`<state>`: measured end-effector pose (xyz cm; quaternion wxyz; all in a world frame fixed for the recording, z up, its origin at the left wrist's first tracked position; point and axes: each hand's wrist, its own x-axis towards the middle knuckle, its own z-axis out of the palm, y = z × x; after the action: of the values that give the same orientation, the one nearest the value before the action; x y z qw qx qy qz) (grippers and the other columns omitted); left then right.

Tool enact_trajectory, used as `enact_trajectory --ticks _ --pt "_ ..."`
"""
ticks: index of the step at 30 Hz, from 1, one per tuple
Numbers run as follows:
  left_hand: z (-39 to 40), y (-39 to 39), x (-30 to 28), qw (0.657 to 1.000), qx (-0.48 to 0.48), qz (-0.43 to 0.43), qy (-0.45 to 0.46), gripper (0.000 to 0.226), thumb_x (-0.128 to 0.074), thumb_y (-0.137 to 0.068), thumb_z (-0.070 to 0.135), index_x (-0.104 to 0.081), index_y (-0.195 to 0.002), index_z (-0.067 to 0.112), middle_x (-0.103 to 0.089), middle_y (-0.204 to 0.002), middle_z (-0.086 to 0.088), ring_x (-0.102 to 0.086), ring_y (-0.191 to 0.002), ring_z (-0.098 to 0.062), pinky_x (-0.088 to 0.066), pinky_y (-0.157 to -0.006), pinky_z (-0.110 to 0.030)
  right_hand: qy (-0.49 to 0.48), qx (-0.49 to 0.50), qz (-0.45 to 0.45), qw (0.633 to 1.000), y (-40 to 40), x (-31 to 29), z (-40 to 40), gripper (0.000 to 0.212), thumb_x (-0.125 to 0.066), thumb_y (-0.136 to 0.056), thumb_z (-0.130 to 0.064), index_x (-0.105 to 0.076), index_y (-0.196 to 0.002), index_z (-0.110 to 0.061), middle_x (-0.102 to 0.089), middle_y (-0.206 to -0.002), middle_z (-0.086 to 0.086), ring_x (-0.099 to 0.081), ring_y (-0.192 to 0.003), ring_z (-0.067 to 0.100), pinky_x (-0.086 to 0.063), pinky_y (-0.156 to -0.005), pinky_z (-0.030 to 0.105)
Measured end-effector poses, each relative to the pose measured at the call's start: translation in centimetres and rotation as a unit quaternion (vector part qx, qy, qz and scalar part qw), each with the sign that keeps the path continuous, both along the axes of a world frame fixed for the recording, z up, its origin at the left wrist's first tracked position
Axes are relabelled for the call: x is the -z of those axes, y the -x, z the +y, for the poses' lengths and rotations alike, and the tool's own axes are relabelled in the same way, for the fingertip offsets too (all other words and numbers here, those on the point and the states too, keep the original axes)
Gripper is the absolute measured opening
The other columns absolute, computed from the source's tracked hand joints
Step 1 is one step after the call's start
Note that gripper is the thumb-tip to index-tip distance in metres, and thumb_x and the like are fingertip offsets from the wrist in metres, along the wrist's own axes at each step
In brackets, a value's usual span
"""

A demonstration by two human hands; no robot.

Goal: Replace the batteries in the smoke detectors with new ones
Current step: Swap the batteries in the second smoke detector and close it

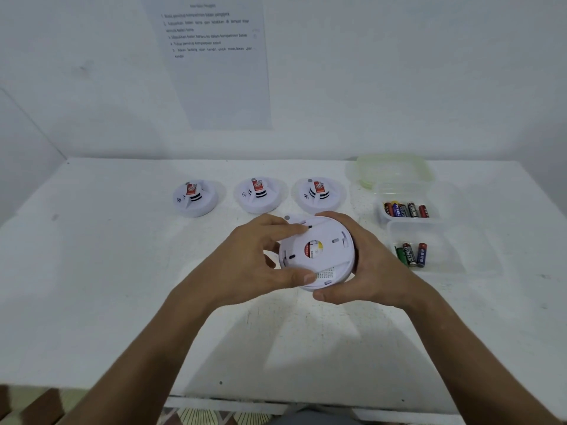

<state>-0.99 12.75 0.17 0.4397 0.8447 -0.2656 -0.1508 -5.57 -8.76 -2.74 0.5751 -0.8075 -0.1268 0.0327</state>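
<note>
You are facing a white table [122, 271] pushed against a pale wall, with a printed instruction sheet [214, 62] fixed to the wall above it; its text is too blurred to read.

Both of your hands hold 1 smoke detector [319, 253] above the middle of the table, turned so its flat back faces you. A round red and yellow label sits at the centre of that back, with slots around it.

- Your left hand [251, 259] grips the left edge of the unit. The fingers curl over the upper rim and the thumb presses the lower rim.
- Your right hand [365, 265] cups the right side. The fingers wrap behind the upper right edge and the thumb lies under the bottom rim.

Behind the held unit, 3 more smoke detectors stand in a row on the table, face up: the left detector [194, 197], the middle detector [259, 194] and the right detector [319, 194]. Each carries a red tag on its raised centre.

To the right of the row, 2 clear plastic containers sit one in front of the other.

- The rear container [405, 191] holds 5 or so batteries [405, 210] lying side by side.
- The front container [445, 240] holds 3 batteries [412, 254].

A clear lid with a green rim [395, 168] lies behind the rear container, near the wall.
</note>
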Motion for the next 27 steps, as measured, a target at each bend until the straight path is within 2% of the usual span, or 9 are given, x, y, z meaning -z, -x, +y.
enact_trajectory --ticks 7,13,17,20,23,27 --pt "0.5 -0.6 -0.6 0.999 0.03 -0.012 -0.013 0.064 -0.088 -0.065 0.037 -0.06 -0.124 0.041 -0.052 -0.122 0.02 -0.061 -0.103 -0.003 -0.055 -0.081 -0.022 0.002 -0.012 0.008 1.0 -0.1 -0.1 -0.2 0.094 -0.09 -0.063 -0.002 -0.042 -0.141 -0.021 -0.057 -0.134 -0.007 -0.053 -0.127 0.014 -0.052 -0.099 0.032" --pt "0.3 -0.9 -0.9 0.999 0.027 0.003 0.032 0.066 -0.089 -0.065 0.025 -0.064 -0.125 0.03 -0.058 -0.116 0.013 -0.066 -0.097 -0.006 -0.056 -0.076 -0.023 -0.045 -0.004 -0.008 0.999 -0.2 -0.6 0.0 0.09 -0.086 -0.059 0.001 -0.046 -0.138 -0.017 -0.059 -0.13 -0.001 -0.056 -0.124 0.019 -0.053 -0.093 0.027" --pt "0.4 -0.9 -0.5 0.999 0.03 -0.014 0.028 0.068 -0.09 -0.061 0.03 -0.064 -0.124 0.031 -0.056 -0.104 0.008 -0.065 -0.092 -0.008 -0.052 -0.068 -0.018 -0.041 -0.007 -0.011 0.999 -0.1 -0.7 0.1 0.091 -0.085 -0.058 0.001 -0.046 -0.137 -0.018 -0.059 -0.13 -0.001 -0.057 -0.123 0.017 -0.053 -0.094 0.028" --pt "0.4 -0.9 -0.4 0.998 0.047 -0.03 0.003 0.072 -0.083 -0.058 0.039 -0.064 -0.126 0.029 -0.052 -0.098 0.013 -0.061 -0.09 -0.006 -0.052 -0.067 -0.016 -0.024 -0.013 -0.007 1.0 0.0 -0.7 0.1 0.091 -0.086 -0.056 -0.004 -0.045 -0.136 -0.02 -0.06 -0.128 -0.004 -0.057 -0.121 0.017 -0.053 -0.094 0.028" --pt "0.5 -0.9 -0.4 0.998 0.054 -0.018 -0.008 0.07 -0.083 -0.056 0.03 -0.064 -0.124 0.031 -0.048 -0.092 0.015 -0.061 -0.087 -0.008 -0.049 -0.064 -0.015 -0.014 -0.033 0.016 0.999 0.0 -0.7 -0.1 0.092 -0.086 -0.055 -0.007 -0.046 -0.137 -0.019 -0.061 -0.126 -0.005 -0.058 -0.121 0.018 -0.054 -0.093 0.028" --pt "0.7 -1.2 -0.5 0.997 0.068 -0.016 -0.03 0.07 -0.082 -0.057 0.03 -0.063 -0.125 0.032 -0.046 -0.093 0.012 -0.062 -0.087 -0.013 -0.048 -0.061 -0.015 -0.02 -0.048 0.03 0.998 0.0 -0.7 0.0 0.093 -0.087 -0.055 -0.008 -0.046 -0.138 -0.02 -0.061 -0.127 -0.006 -0.057 -0.121 0.02 -0.054 -0.094 0.03"
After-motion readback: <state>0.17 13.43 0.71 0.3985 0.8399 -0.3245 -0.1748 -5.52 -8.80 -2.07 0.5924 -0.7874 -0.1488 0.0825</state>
